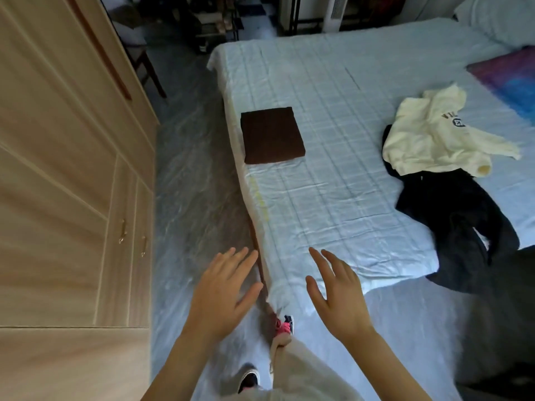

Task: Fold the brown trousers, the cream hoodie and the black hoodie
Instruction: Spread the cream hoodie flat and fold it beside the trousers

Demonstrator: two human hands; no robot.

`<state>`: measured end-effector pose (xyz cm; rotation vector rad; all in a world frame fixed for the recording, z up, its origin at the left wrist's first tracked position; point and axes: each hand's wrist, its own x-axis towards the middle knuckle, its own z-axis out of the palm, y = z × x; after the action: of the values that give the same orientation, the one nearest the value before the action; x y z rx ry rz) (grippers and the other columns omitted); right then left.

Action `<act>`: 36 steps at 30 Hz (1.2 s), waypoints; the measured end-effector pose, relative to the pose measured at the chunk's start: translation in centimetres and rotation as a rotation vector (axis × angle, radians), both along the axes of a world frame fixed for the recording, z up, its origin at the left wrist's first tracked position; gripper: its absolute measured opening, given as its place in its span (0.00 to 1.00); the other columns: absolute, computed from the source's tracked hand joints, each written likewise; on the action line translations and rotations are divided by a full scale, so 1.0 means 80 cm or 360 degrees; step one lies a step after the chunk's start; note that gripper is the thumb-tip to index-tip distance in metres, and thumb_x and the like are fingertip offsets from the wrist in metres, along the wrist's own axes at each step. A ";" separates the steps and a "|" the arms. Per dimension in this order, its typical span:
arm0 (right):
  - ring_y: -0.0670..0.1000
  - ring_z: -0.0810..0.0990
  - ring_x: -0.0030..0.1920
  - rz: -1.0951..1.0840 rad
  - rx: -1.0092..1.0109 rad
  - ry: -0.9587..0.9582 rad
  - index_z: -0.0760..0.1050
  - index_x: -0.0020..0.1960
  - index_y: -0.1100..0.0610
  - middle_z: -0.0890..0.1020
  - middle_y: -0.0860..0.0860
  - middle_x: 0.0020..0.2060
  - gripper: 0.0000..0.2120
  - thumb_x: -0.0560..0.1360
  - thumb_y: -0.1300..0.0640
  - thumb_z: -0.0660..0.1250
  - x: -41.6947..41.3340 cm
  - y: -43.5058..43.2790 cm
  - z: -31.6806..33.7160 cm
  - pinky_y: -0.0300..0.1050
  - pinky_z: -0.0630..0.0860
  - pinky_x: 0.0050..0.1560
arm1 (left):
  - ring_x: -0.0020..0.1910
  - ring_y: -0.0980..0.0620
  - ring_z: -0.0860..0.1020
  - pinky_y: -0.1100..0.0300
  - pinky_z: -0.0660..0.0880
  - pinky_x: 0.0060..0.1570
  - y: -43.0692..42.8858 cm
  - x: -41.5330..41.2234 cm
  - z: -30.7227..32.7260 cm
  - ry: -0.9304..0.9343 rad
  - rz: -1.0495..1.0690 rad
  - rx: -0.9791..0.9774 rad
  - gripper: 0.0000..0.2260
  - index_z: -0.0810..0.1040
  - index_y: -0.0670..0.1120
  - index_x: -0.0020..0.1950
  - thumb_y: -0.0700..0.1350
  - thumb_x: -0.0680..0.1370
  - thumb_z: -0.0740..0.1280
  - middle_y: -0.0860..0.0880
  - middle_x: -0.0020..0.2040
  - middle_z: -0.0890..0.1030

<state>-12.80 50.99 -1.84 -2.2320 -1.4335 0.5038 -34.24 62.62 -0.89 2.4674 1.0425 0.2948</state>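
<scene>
At 11 o'clock on the pale-blue checked bed (333, 198) we log dark-brown trousers (272, 136) folded square: 1 of 3 done. Crumpled cream hoodie (434, 137) overlaps rumpled black hoodie (463, 221), 2 o'clock, both unfolded. Our left hand (223, 293) and right hand (338, 296) hover spread, empty.

the brown trousers (272, 135) lie folded in a neat square near the bed (333, 198) edge. well apart, the cream hoodie (434, 137) lies crumpled on the black hoodie (463, 215). the left hand (223, 296) and right hand (338, 296) hover empty, fingers spread, at the bed's corner.
</scene>
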 end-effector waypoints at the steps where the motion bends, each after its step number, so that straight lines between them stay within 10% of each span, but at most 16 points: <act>1: 0.58 0.69 0.73 -0.0025 -0.0040 0.0012 0.64 0.77 0.48 0.71 0.55 0.73 0.24 0.82 0.48 0.60 -0.016 -0.016 -0.002 0.59 0.66 0.71 | 0.73 0.44 0.69 0.45 0.64 0.72 -0.013 -0.019 -0.005 0.0009 0.0000 -0.0038 0.27 0.71 0.47 0.74 0.59 0.80 0.54 0.46 0.72 0.73; 13: 0.57 0.73 0.68 -0.0493 0.0031 -0.0020 0.69 0.75 0.53 0.75 0.54 0.70 0.26 0.79 0.45 0.58 -0.075 -0.179 0.047 0.53 0.68 0.68 | 0.67 0.42 0.75 0.44 0.69 0.67 -0.084 -0.022 0.026 -0.0207 -0.0441 0.0047 0.28 0.75 0.42 0.70 0.60 0.82 0.53 0.44 0.67 0.78; 36: 0.54 0.73 0.67 -0.1077 0.0121 -0.0151 0.69 0.74 0.54 0.76 0.51 0.68 0.24 0.80 0.49 0.62 0.319 -0.459 0.044 0.52 0.68 0.68 | 0.66 0.42 0.76 0.47 0.71 0.67 -0.328 0.476 0.041 -0.0229 -0.1035 0.0112 0.24 0.75 0.42 0.70 0.54 0.80 0.58 0.46 0.66 0.78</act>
<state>12.75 14.27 1.65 -2.5070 -0.6385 0.1128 3.83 36.40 2.37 2.6390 0.1426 0.2906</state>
